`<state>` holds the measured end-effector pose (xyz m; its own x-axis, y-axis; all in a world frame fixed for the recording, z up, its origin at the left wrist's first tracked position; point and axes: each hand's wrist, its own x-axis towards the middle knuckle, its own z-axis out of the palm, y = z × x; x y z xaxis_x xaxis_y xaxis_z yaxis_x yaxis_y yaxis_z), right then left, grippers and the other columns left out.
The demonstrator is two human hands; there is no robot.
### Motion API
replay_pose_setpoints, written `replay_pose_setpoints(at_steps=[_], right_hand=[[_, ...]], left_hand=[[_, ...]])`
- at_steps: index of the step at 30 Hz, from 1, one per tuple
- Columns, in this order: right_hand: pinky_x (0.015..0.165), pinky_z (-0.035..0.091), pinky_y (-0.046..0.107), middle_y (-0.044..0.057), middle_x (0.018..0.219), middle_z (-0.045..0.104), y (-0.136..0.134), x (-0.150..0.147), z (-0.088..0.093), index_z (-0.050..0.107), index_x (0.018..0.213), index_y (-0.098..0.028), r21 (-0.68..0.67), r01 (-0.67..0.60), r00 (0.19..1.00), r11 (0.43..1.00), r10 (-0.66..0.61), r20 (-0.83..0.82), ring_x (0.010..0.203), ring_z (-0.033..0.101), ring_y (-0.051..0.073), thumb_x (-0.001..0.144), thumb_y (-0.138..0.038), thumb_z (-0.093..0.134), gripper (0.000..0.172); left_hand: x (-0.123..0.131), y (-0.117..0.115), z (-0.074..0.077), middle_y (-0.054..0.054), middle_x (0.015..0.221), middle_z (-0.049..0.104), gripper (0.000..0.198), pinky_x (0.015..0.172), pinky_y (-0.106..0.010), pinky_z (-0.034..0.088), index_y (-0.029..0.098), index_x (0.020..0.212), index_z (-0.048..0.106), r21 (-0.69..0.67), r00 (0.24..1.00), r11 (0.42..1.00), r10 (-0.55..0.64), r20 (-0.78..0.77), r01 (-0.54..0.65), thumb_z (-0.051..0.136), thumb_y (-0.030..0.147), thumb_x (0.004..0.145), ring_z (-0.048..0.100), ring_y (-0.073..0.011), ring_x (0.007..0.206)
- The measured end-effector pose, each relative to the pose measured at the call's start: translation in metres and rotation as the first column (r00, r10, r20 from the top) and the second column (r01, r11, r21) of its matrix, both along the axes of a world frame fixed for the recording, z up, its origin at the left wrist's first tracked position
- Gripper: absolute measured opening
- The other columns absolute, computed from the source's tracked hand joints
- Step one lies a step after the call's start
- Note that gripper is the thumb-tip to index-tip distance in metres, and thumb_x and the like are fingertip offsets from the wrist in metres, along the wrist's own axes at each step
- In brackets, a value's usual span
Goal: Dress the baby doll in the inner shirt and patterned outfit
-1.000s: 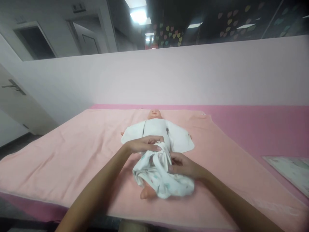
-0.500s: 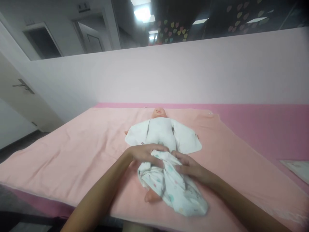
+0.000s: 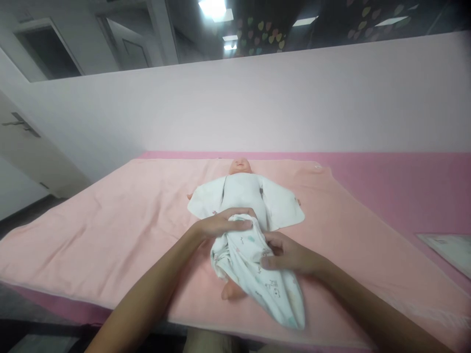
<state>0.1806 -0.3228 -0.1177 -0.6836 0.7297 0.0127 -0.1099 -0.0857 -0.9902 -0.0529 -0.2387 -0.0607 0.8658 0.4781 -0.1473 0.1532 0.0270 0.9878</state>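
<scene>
On its back lies a baby doll (image 3: 240, 165), head toward the wall, in a white top (image 3: 241, 189) with its sleeves spread out. A pair of white baby trousers (image 3: 257, 274) with a small coloured print is bunched over the doll's legs. One bare foot (image 3: 232, 290) sticks out of the leg opening on the left; the other foot is hidden in the cloth. My left hand (image 3: 226, 223) grips the bunched upper edge of the trousers, near the doll's belly. My right hand (image 3: 287, 252) pinches the right side of the trousers between thumb and fingers.
A pink blanket (image 3: 110, 220) with some creases covers much of the pink padded surface (image 3: 390, 191). At the right edge lies a pale flat item (image 3: 447, 250). Behind stands a white wall (image 3: 257, 108) with a window above; a door (image 3: 33, 142) is at left.
My left hand has drawn the upper edge of the trousers slightly up toward the belly. The right thumb has shifted on the cloth, and the hanging right trouser leg looks straighter. The view has tilted slightly.
</scene>
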Motion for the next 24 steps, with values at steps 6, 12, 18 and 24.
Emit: replay_pose_setpoints(at_steps=[6,12,18,24], right_hand=[[0.107,0.048,0.043,0.011,0.136,0.068,-0.002,-0.005,0.003,0.058,0.148,-0.024,-0.144,0.119,0.979,0.982,-0.140,-0.149,0.123,0.063,0.028,0.096,-0.053,0.073,0.062],[0.099,0.051,0.037,0.011,0.134,0.068,0.001,-0.003,0.003,0.054,0.152,-0.024,-0.091,0.115,0.992,0.989,-0.119,-0.046,0.117,0.065,0.026,0.101,-0.055,0.065,0.060],[0.076,0.049,0.025,0.004,0.107,0.069,0.003,0.004,-0.003,0.064,0.133,-0.019,-0.043,0.003,0.999,0.999,-0.002,0.039,0.091,0.063,0.018,0.087,-0.054,0.082,0.061],[0.077,0.051,0.028,0.005,0.093,0.071,0.000,0.003,-0.004,0.073,0.111,-0.015,-0.114,0.074,0.995,0.991,-0.081,-0.059,0.086,0.066,0.019,0.090,-0.058,0.078,0.048]], left_hand=[[-0.006,0.011,-0.002,-0.002,0.103,0.075,0.058,0.084,-0.033,0.058,0.021,0.106,0.074,0.104,0.965,0.980,-0.145,-0.220,0.171,0.099,0.042,0.059,0.071,-0.0264,0.103],[-0.007,0.012,-0.001,-0.003,0.106,0.071,0.037,0.085,-0.030,0.055,0.021,0.107,0.070,0.232,0.971,0.960,-0.110,-0.211,0.159,0.082,0.047,0.084,0.068,-0.0231,0.104],[0.003,-0.001,0.001,-0.002,0.101,0.065,0.029,0.085,-0.028,0.050,0.021,0.102,0.063,0.287,0.998,0.958,-0.005,-0.065,0.024,0.070,0.048,0.094,0.062,-0.0183,0.098],[-0.002,0.008,-0.005,-0.003,0.099,0.074,0.052,0.080,-0.031,0.057,0.019,0.105,0.071,0.131,0.984,0.981,-0.129,-0.122,0.144,0.091,0.054,0.071,0.070,-0.0231,0.096]])
